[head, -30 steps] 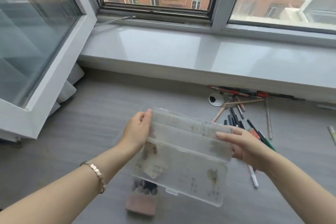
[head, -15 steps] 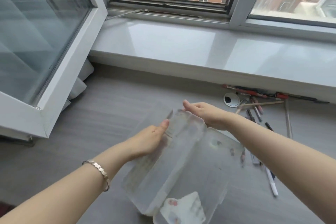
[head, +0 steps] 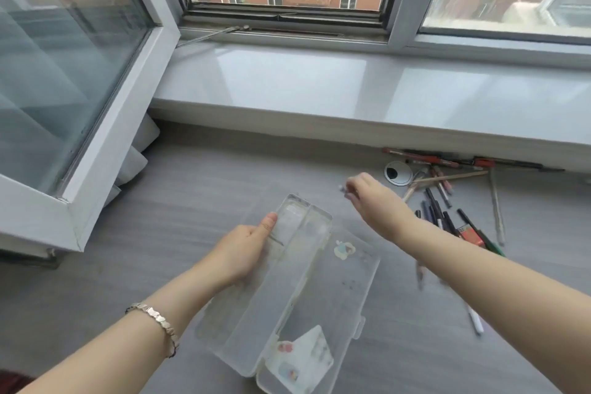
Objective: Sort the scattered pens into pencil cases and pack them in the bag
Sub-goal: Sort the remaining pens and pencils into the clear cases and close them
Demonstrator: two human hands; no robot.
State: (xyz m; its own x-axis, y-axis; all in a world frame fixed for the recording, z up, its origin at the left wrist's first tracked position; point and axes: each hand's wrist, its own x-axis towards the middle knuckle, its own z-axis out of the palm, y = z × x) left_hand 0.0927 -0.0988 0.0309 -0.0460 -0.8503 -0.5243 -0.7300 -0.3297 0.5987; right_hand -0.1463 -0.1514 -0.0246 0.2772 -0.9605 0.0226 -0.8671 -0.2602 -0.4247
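A clear plastic pencil case [head: 335, 291] lies open on the grey desk, lid spread to the right, with a sticker card [head: 303, 358] in its near end. My left hand [head: 243, 249] grips the far left edge of its tray, thumb on top. Hovering above the desk just beyond the case, my right hand [head: 374, 201] has loosely bent fingers with nothing seen in them. Several scattered pens [head: 438, 208] lie to its right, more lie along the sill base [head: 425, 158], and one white pen [head: 475, 321] is nearer me.
An inward-opened window sash [head: 96, 153] juts over the desk at left. A white sill [head: 319, 89] runs along the back. A round cable grommet [head: 398, 173] sits in the desk beside the pens. Folded white cloth [head: 137, 157] lies under the sash.
The case went from held up in both hands to lying open on the desk. My right hand let go of it and moved right, toward the pens.
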